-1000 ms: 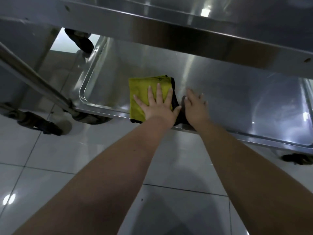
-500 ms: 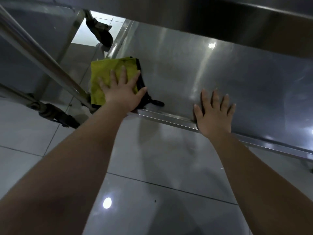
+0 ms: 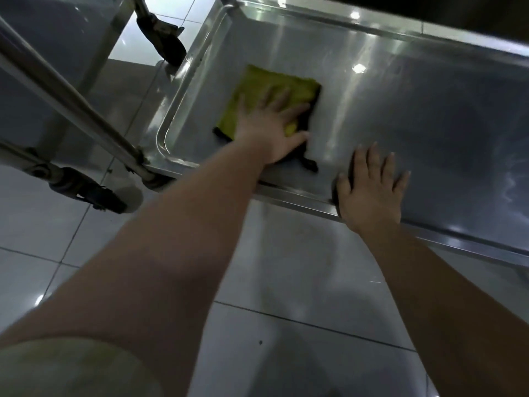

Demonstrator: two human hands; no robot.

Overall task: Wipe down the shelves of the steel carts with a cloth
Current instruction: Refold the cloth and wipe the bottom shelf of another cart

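A folded yellow cloth (image 3: 257, 90) with a black underside lies on the bottom steel shelf (image 3: 415, 116) of a cart, near its left end. My left hand (image 3: 272, 124) presses flat on the cloth with straight, spread fingers; it is blurred. My right hand (image 3: 370, 187) rests flat on the shelf's front rim, fingers spread, a little to the right of the cloth and apart from it.
A steel post (image 3: 71, 101) of the cart slants down to the shelf's front left corner. Black caster wheels stand at the front left (image 3: 100, 196) and back left (image 3: 163, 38). Glossy grey floor tiles (image 3: 286, 282) lie below. An upper shelf's edge (image 3: 429, 12) overhangs at the top.
My left hand has slid the cloth away from the shelf's front left corner, farther in and to the right. My right hand stays flat on the front rim.
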